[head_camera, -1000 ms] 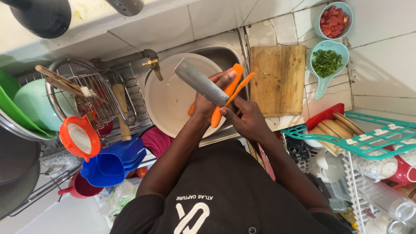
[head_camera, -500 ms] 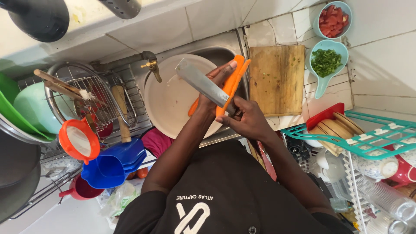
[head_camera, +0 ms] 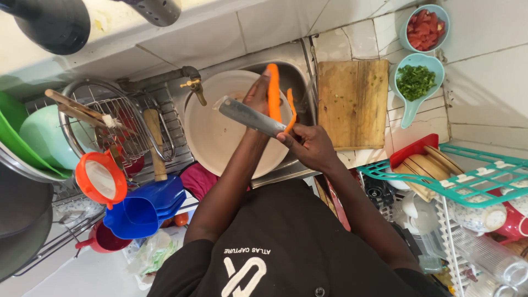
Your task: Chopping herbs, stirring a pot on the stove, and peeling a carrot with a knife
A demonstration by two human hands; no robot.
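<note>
My left hand (head_camera: 257,98) holds an orange carrot (head_camera: 273,91) upright over a large white bowl (head_camera: 220,137) in the sink. A thin strip of peel (head_camera: 291,110) curls off the carrot's right side. My right hand (head_camera: 309,144) grips a broad steel knife (head_camera: 250,116), its blade lying across the carrot and pointing left.
A wooden cutting board (head_camera: 353,102) lies right of the sink. Behind it stand a blue bowl of chopped tomato (head_camera: 424,25) and a blue scoop of chopped greens (head_camera: 416,82). A brass tap (head_camera: 195,88), wire rack (head_camera: 118,126), orange strainer (head_camera: 100,179) and blue jugs (head_camera: 143,209) crowd the left. A teal rack (head_camera: 467,176) is at the right.
The carrot has turned from a slant to nearly upright. The knife has slid down along it and a strip of peel now hangs loose at the right.
</note>
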